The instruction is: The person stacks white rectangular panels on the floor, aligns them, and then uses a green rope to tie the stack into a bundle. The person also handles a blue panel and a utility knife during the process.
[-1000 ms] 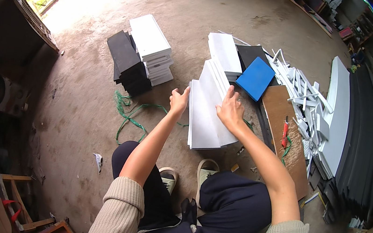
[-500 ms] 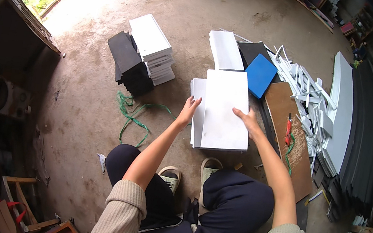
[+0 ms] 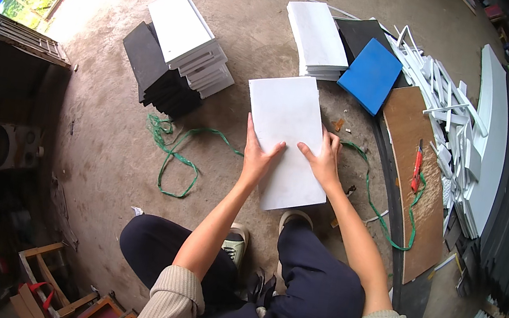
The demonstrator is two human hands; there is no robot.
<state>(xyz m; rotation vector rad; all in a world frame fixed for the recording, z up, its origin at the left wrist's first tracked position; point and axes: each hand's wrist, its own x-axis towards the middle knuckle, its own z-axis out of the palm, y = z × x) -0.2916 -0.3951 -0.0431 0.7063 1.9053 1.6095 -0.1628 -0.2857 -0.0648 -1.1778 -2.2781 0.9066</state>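
White rectangular board stack (image 3: 288,109) gripped at sides between left hand (image 3: 259,158) and right hand (image 3: 323,163), thumbs on top. Likely squaring step; next move calls for even pressure.

Left of the held white stack (image 3: 287,137), passage is offered over the floor (image 3: 101,152), crossed by green twine (image 3: 159,126). Beyond it, the way is barred by a white pile (image 3: 317,35); to its far right, by heaped white strips (image 3: 470,155).
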